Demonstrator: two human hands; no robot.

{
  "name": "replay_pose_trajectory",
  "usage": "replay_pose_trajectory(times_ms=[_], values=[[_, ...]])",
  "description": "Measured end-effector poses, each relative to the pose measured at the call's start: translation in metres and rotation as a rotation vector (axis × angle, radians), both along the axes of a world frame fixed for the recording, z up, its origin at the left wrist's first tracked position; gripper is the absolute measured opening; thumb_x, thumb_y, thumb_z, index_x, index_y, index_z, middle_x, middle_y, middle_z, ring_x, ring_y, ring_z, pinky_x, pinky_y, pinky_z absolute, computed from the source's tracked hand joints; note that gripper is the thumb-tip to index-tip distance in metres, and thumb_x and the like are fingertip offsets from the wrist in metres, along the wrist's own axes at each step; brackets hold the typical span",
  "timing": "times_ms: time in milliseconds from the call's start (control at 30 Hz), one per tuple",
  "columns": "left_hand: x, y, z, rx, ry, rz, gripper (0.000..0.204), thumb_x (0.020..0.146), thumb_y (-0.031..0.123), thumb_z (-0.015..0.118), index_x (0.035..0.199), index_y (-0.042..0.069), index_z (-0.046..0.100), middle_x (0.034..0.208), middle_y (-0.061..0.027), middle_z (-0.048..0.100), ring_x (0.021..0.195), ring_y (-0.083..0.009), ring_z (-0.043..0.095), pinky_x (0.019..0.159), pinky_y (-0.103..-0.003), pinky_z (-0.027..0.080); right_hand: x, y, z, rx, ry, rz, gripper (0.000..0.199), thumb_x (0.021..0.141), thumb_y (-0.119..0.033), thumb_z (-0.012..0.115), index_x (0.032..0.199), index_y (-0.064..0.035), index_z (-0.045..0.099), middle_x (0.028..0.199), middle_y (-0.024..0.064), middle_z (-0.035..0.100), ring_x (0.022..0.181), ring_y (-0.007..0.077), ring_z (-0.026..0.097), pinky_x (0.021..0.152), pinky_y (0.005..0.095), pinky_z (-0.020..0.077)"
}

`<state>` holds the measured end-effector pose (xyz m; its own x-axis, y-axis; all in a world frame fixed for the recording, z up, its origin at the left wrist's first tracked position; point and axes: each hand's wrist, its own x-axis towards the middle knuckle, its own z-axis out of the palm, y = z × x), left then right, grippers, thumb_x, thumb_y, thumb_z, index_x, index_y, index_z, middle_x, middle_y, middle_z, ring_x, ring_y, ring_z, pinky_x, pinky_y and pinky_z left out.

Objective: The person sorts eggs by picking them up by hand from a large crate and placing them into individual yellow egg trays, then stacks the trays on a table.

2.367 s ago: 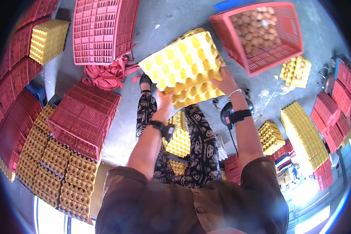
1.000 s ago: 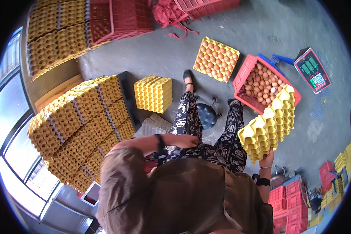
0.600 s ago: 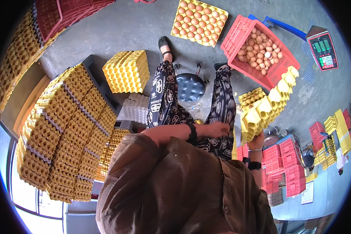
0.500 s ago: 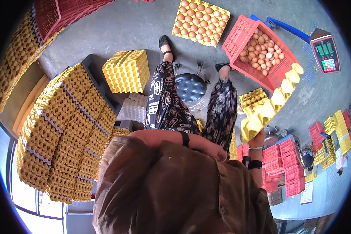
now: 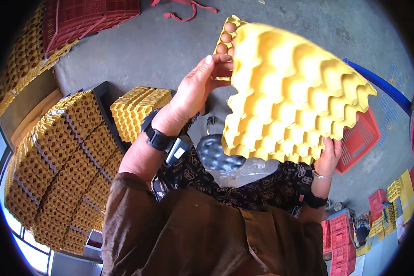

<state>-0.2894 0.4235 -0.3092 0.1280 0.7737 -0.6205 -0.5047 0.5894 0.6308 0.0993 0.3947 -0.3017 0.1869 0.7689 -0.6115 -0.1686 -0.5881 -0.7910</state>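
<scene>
the yellow egg tray [image 5: 290,96] is raised before you, over the floor [image 5: 170,55]. your right hand [image 5: 326,158] pinches its lower right edge; your left hand [image 5: 195,89] is at its left edge, its grip unclear. partly behind lie brown eggs [image 5: 226,37] and a red crate [image 5: 362,138].

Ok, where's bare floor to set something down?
Bare floor shows between the dark red crate, the yellow tray stack and the tray of eggs; another patch lies beyond the held yellow tray, up to the blue bar. Crowded: around the black stool, hemmed by trouser legs and that tray.
</scene>
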Motion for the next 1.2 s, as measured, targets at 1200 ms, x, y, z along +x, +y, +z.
replay_pose_trajectory(times_ms=[1200], values=[[-0.282, -0.475, 0.093, 0.483, 0.628, 1.020, 0.042, 0.095, 0.020, 0.057, 0.131, -0.001, 0.049, 0.129, -0.0158, 0.056, 0.115, -0.0274, 0.056, 0.096, -0.038, 0.048, -0.055, -0.126, -0.031, 0.498, -0.013, 0.407, 0.028, 0.096, -0.021, 0.057, 0.119, -0.0048, 0.057, 0.093, 0.0025, 0.063, 0.083, 0.0096, 0.060, 0.076, 0.0234, 0.0497]])
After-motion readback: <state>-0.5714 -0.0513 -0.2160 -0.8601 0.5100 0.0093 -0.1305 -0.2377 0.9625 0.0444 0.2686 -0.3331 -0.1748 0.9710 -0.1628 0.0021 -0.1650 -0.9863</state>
